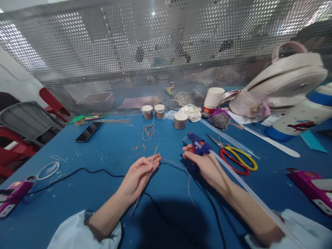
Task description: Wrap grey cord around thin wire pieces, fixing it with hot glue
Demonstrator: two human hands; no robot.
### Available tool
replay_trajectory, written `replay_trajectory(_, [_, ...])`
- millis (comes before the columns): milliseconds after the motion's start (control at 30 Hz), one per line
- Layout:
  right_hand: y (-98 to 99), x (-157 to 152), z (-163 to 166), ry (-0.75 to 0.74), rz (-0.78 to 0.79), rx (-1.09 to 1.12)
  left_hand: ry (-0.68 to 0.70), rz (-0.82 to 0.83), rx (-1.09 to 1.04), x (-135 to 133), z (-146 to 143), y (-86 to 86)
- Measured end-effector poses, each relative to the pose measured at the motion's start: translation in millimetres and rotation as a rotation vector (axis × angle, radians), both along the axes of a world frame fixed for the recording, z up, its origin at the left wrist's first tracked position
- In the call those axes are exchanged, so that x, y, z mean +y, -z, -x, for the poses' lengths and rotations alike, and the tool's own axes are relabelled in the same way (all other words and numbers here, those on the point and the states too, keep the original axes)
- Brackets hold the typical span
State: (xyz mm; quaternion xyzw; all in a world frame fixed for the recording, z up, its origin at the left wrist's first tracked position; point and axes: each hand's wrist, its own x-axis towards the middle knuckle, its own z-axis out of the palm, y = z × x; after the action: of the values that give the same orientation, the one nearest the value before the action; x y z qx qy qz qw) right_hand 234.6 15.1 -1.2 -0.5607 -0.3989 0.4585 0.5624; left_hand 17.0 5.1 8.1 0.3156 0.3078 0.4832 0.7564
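Observation:
My left hand is closed in a pinch on thin grey cord, whose strands stick out above the fingertips and hang below the palm. A loose length trails over the table to the right. My right hand grips a blue glue gun with a small lit orange light. A long clear glue stick runs out of its back, over my forearm. Scissors with red and yellow handles lie beside my right hand. Behind my hands are a loose coil of cord and a cord-wrapped cup.
A black cable crosses the blue table. At the back stand two small wrapped cups, stacked paper cups and grey yarn. A phone lies left; a bag and bottle are right. Perforated metal borders the back.

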Motion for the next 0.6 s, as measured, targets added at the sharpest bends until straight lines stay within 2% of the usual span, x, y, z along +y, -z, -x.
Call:
replay_trajectory(67, [-6.9,1,-15,0.049,-0.056,-0.221,-0.027,-0.031,0.052,1,1,1.9])
replay_trajectory(133, [-14.9,-3,-22,0.022,-0.118,-0.413,-0.054,-0.075,0.115,1,1,3.7])
replay_trajectory(233, [-26.2,-16,-18,-0.217,-0.129,-0.564,-0.101,-0.16,0.243,1,1,6.3])
replay_trajectory(300, [-30.9,-25,-8,-0.355,-0.079,-0.6,-0.121,-0.215,0.322,1,2,8.3])
replay_trajectory(367, [-32.2,-32,1,-0.408,-0.055,-0.614,-0.124,-0.254,0.376,1,3,10.4])
replay_trajectory(600, [-26.7,-41,14,-0.416,0.074,-0.546,-0.085,-0.329,0.461,2,3,14.7])
